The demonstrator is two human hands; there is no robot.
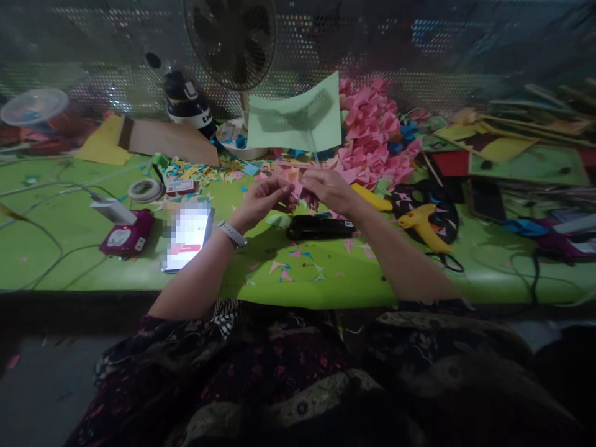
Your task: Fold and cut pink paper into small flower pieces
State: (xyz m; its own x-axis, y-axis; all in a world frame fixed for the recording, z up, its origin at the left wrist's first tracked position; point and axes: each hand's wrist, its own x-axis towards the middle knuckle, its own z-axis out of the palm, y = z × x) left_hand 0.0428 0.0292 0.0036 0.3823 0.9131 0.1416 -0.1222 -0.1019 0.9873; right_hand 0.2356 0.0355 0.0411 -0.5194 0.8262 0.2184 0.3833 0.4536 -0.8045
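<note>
My left hand is closed in a pinch above the green table, its fingertips at a small piece of pink paper. Close beside it, my right hand is curled into a loose fist. A thin pale stick rises from behind the right hand's knuckles and seems to be in its grip. Behind both hands stands a curved light-green sheet of paper with a dark shadow on it. A black stapler lies just below my hands. Small paper scraps are scattered nearer to me.
A heap of folded pink paper pieces is piled behind my right hand. To the right lie a yellow glue gun and scissors. On the left are a lit phone, a purple power adapter and a tape roll. A fan stands behind.
</note>
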